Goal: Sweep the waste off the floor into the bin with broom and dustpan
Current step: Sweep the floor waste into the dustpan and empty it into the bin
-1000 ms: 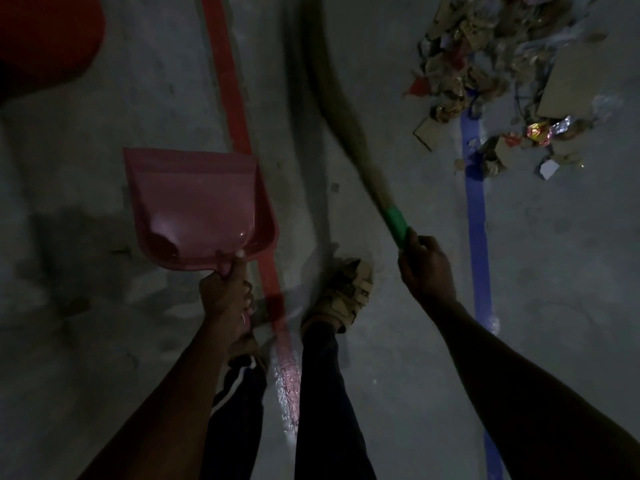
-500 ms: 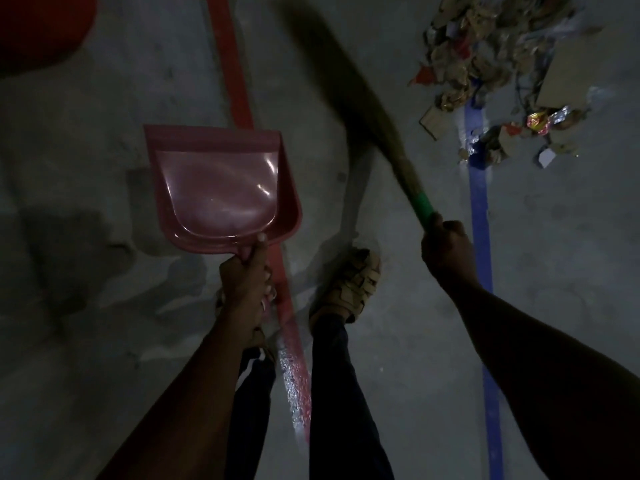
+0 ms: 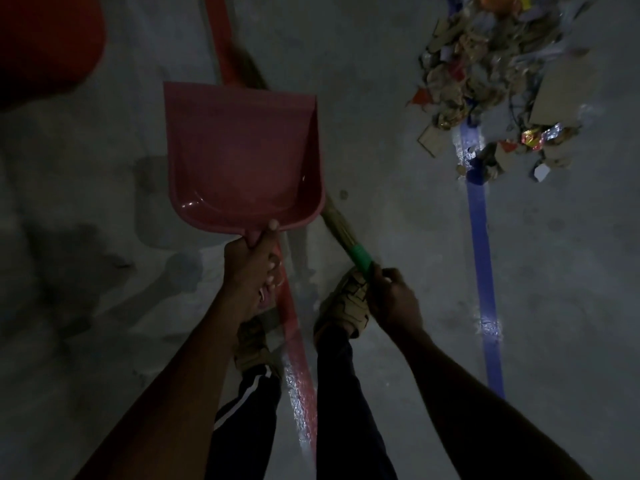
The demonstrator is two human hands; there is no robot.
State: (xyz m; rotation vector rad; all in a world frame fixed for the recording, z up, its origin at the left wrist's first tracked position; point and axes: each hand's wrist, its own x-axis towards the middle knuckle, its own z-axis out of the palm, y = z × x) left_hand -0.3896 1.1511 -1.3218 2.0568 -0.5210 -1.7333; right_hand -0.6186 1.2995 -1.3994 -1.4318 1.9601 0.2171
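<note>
Your left hand (image 3: 254,268) grips the empty red dustpan (image 3: 242,157) aloft; your right hand (image 3: 394,299) grips the broom (image 3: 349,245). Waste pile (image 3: 491,81) lies well right on the blue line (image 3: 479,244). Step over, lip flat, short strokes.

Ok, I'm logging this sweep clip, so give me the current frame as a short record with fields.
left hand: grips the dustpan handle
dustpan: pink, empty, held above the floor
right hand: grips the broom at its green band
broom: runs up-left, passing behind the dustpan
waste: pile of paper and card scraps at upper right, on the floor, lying over the blue line
red line: runs between the feet
red shape: at upper left, cut off; could be the bin, cannot tell
</note>
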